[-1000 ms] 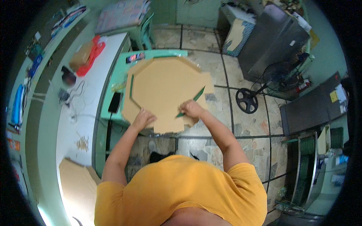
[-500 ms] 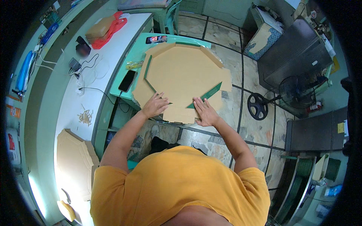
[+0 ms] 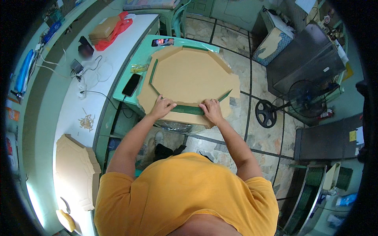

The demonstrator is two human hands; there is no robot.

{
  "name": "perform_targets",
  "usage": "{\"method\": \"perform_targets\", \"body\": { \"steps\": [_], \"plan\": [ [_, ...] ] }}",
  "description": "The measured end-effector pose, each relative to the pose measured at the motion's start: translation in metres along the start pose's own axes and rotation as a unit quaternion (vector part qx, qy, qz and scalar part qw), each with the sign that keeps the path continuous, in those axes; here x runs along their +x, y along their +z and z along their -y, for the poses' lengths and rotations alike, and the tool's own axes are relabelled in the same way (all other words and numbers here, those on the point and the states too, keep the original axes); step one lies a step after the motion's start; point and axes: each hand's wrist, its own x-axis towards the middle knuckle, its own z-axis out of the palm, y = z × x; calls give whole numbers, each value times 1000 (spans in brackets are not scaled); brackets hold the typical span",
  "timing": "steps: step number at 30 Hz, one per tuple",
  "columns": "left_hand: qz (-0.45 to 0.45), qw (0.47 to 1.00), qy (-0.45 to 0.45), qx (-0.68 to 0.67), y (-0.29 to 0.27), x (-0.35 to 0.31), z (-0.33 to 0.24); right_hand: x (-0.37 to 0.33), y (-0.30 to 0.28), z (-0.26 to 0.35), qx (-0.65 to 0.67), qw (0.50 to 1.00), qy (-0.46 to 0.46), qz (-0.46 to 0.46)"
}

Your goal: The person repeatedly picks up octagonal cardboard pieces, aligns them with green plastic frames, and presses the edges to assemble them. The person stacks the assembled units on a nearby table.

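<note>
Fingers of both the left hand point(image 3: 162, 107) and right hand point(image 3: 212, 110) press flat, holding nothing, on the cardboard octagon's point(image 3: 189, 76) green edge strip point(image 3: 188, 109).

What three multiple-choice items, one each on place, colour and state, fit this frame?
1. Where does the black phone lie?
A. on the green table, left of the cardboard
B. on the floor
C. on top of the cardboard

2. What colour is the strip under the hands?
A. red
B. green
C. white

3. How do the hands stand?
A. both lifted clear of the cardboard
B. one holds the phone
C. both pressed flat on the cardboard's near edge

Answers:
1 A: the phone rests on the table beside the cardboard's left edge.
2 B: the strip between the hands is dark green.
3 C: the left hand and right hand lie on the near edge, fingers down, gripping nothing.
</note>
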Motion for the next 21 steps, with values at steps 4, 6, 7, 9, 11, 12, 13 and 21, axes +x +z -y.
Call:
{"method": "perform_targets", "body": {
  "steps": [4,6,7,9,11,12,13,21],
  "plan": [
    [-56,997,-31,-49,8,4,-6,9,3,7,48,995,77,31],
    [-26,999,-41,-24,4,4,-12,8,2,8,-3,999,27,33],
    [7,999,-39,5,-1,3,-16,7,2,8,-31,999,8,40],
    [49,996,-20,73,-7,0,-23,0,0,9,-77,995,-61,29],
    [60,987,5,152,-10,-7,-30,-7,0,11,-107,987,-122,22],
    [42,985,29,163,-9,-9,-33,-8,0,12,-113,984,-132,32],
    [18,983,50,178,-6,-11,-36,-10,1,14,-119,982,-141,43],
    [65,965,98,232,16,-7,-19,-15,22,16,-104,984,-82,118]
  ]
}}
